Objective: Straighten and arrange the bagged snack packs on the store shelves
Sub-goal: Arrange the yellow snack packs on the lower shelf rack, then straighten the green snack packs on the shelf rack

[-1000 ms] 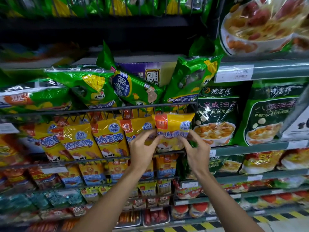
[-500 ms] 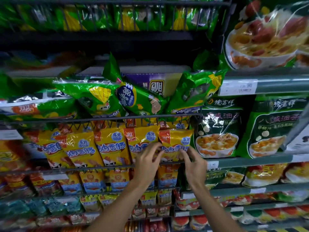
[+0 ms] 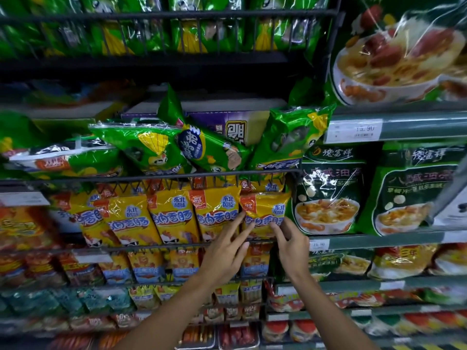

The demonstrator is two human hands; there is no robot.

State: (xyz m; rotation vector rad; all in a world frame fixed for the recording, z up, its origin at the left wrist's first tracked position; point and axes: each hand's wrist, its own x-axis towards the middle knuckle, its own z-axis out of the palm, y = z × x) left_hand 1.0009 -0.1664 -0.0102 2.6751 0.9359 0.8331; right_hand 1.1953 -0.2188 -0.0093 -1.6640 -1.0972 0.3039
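Observation:
Several yellow sausage packs [image 3: 171, 215] stand upright in a row behind a wire rail [image 3: 151, 247] on the middle shelf. The rightmost yellow pack [image 3: 265, 208] sits at the row's right end, upright and level with its neighbours. My right hand [image 3: 290, 243] pinches its lower right corner. My left hand [image 3: 225, 251] has its fingers spread, and the fingertips touch the seam between this pack and the one to its left. On the shelf above lie green corn sausage packs [image 3: 149, 147], with one tilted pack [image 3: 209, 150] leaning across the others.
Dark green soup bags [image 3: 328, 193] stand just right of the yellow row on a grey shelf with price tags [image 3: 353, 131]. Another green pack [image 3: 285, 140] leans above the held pack. Lower shelves carry small orange and red packs [image 3: 149, 266]. A purple carton [image 3: 235, 127] sits behind.
The rightmost yellow pack has gone from held out in front to seated in the row behind the rail. My left hand has let go and spread its fingers. The view has tilted upward.

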